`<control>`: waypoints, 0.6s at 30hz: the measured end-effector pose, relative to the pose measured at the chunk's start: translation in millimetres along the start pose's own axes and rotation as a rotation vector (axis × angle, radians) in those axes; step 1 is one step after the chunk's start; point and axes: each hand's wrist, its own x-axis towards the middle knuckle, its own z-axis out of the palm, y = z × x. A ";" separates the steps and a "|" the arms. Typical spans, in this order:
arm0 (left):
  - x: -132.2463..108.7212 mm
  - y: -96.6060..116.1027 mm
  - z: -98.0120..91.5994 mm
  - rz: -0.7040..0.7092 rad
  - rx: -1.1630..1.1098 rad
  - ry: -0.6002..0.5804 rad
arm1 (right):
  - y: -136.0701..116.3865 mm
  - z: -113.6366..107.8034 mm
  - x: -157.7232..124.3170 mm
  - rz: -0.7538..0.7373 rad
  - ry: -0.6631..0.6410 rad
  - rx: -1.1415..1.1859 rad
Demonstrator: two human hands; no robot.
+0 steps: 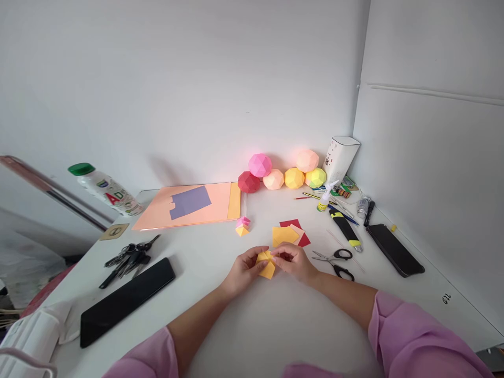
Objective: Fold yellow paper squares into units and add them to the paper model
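**Desk inventory: 2 hands on 1 folded paper piece**

Item 1. Yellow folded paper [268,266]: held just above the white table [255,325], near its middle, between both hands. It shows several creases and a pointed lower corner.

Item 2. Left hand [244,269]: fingers curled together, thumb and fingertips pinching the left edge of the yellow folded paper. A pink sleeve covers the forearm near the lower edge of the view.

Item 3. Right hand [294,261]: fingers bent and close together, fingertips pinching the top right of the same piece. The 2 hands nearly touch over the paper.

Item 4. Loose paper squares [286,234]: yellow, peach and red, overlapping, flat on the table just beyond the hands.

Item 5. Small folded units [242,226]: pink on yellow, left of the squares.

Item 6. Scissors [337,262]: black handles, lying just right of the right hand.

Item 7. Utility knife [345,228], glue bottle [324,200] and a black phone [395,250]: further right, towards the side wall.

Item 8. Paper balls [294,178]: 6, in red, pink, peach, yellow and yellow-green, lined against the back wall beside a white container [340,156].

Item 9. Orange sheets [205,210]: stacked flat at the back left, with a purple piece [190,202] on top.

Item 10. Keys [132,256] and a long black case [126,300]: at the left, well apart from the hands. A green-capped bottle [105,189] lies tilted behind them.
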 end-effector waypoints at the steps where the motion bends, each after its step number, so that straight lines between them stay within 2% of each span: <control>1: 0.2 -0.8 -0.3 0.000 0.004 0.000 | 0.0 0.2 0.1 -0.005 0.002 -0.004; 18: 0.6 0.2 0.0 -0.005 0.010 0.014 | -1.1 1.3 0.3 -0.037 0.002 -0.032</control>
